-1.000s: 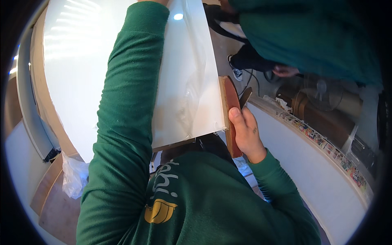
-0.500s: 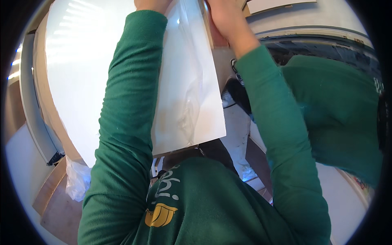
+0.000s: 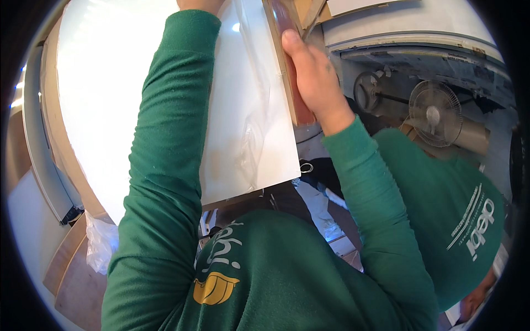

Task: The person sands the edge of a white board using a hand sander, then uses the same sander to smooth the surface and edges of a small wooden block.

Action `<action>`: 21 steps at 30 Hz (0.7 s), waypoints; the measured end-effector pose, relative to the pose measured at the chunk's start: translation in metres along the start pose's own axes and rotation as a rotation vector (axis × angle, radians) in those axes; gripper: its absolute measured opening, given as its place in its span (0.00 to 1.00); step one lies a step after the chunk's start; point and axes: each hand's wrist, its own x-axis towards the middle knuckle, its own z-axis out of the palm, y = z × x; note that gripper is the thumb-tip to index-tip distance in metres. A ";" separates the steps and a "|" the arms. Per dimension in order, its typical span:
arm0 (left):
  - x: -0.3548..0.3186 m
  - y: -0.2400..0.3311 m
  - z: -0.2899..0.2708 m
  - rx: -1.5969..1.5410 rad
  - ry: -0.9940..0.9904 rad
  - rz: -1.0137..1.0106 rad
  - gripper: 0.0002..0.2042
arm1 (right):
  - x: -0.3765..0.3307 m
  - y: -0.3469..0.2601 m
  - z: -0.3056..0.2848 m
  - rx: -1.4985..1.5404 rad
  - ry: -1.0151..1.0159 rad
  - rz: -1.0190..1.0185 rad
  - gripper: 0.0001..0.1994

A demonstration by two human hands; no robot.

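Observation:
A large white board point(image 3: 110, 110) lies in front of me, with wrinkled clear plastic film point(image 3: 254, 132) on its right part. Along the board's right edge is a long reddish-brown piece with a pale wooden edge point(image 3: 287, 83). My right hand point(image 3: 320, 77) grips this piece from its right side, the thumb on top and the other fingers hidden beneath. My left hand point(image 3: 200, 4) is over the board at the top edge of the view; its fingers are cut off, so I cannot see whether it holds anything.
Close on my right, a person in a green sweatshirt point(image 3: 430, 204) bends beside my arm. Beyond them stand a fan point(image 3: 433, 113) and a pale worktop point(image 3: 408, 25). A crumpled clear plastic bag point(image 3: 101, 243) hangs at the lower left. Cardboard point(image 3: 52, 94) edges the board's left side.
My right hand has come toward me along the board's edge, and the reddish-brown piece has come with it. The person on the right has shifted nearer, uncovering the fan.

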 end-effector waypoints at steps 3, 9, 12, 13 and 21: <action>0.000 -0.005 -0.006 0.082 -0.012 0.057 0.30 | -0.033 0.012 -0.001 -0.143 0.035 0.050 0.31; -0.001 -0.013 0.012 0.137 0.111 0.160 0.25 | -0.206 0.051 -0.024 0.006 -0.056 0.330 0.22; -0.001 -0.022 0.006 0.192 0.115 0.190 0.24 | -0.171 0.065 -0.026 -0.011 -0.030 0.280 0.24; 0.000 -0.026 0.005 0.188 0.113 0.185 0.24 | -0.133 0.044 -0.018 -0.047 -0.033 0.215 0.25; 0.005 -0.013 0.003 0.065 0.044 0.115 0.26 | -0.015 0.011 -0.003 -0.036 -0.031 0.059 0.34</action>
